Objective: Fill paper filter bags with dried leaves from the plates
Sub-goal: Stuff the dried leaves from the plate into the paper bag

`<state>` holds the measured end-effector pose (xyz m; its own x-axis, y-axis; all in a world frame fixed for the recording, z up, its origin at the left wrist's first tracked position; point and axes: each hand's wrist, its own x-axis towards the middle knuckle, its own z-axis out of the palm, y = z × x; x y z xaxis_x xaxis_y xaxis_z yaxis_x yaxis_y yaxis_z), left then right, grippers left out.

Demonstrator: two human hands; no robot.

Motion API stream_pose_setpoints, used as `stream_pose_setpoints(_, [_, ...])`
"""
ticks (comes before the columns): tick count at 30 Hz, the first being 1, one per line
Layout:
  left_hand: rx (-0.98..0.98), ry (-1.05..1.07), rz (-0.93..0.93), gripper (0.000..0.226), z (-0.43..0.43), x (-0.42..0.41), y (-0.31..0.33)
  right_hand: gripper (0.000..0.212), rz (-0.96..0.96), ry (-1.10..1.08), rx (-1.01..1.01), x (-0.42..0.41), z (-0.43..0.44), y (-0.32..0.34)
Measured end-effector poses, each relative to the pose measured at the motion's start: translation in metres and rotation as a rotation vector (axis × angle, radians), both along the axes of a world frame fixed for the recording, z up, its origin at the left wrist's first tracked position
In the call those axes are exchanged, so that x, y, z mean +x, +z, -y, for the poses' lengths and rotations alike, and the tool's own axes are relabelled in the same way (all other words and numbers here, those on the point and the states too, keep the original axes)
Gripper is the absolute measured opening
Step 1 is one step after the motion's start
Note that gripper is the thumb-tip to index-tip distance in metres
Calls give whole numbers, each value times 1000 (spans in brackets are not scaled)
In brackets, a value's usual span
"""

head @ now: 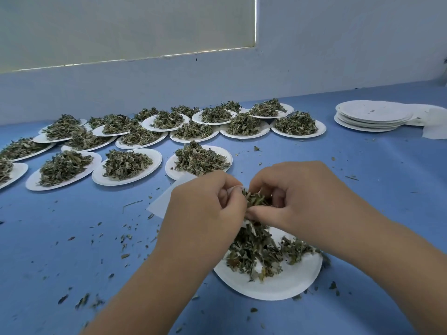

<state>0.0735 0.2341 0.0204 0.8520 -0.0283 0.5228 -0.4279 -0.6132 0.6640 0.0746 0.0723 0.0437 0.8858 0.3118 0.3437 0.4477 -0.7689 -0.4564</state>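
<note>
Blue tabletop (60, 238) lies under everything you are working with. Your left hand (203, 209) has its fingers curled round the mouth of a thin white paper filter bag (160, 204), whose flat body reaches out to the left of your knuckles, low over the table; a bit of its rim shows white between your fingers. Your right hand (302, 197) meets the left one at that opening, with thumb and fingertips pinching a tuft of dried green leaves (256, 200) right at the bag's mouth. Directly below both hands sits a round white paper plate (278, 286), close to you, carrying a loose leaf heap (251, 250) that rises toward your fingers. Beyond your hands, many more filled plates (157, 157) stand in rough rows toward the pale wall (314, 56), several overlapping at their edges. The nearest filled plate (225, 153) lies just behind your left hand, and the bag's far corner overlaps its rim. At the far right, well apart from the rest, you have a stack of empty white plates (372, 117), with white paper sheets (433, 129) lying against it. Small leaf crumbs (125, 240) are scattered over the table, thickest to the left of the near plate.
</note>
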Motion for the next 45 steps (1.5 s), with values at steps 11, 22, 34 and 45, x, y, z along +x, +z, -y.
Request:
stream_pose_setpoints(11, [-105,-31,-112,16,0,0,3,7,86,-2,17,-8,-11,0])
stream_pose_setpoints(22, [-180,-47,-163,19,-3,2,7,32,-26,187,253,-3,-1,-1])
stream_pose_setpoints(34, [-255,-86,-155,21,4,-5,11,20,-78,119,529,7,-7,-9])
stream_pose_setpoints(45, [-236,-89,-144,20,6,-5,8,19,90,14,328,3,-7,-5])
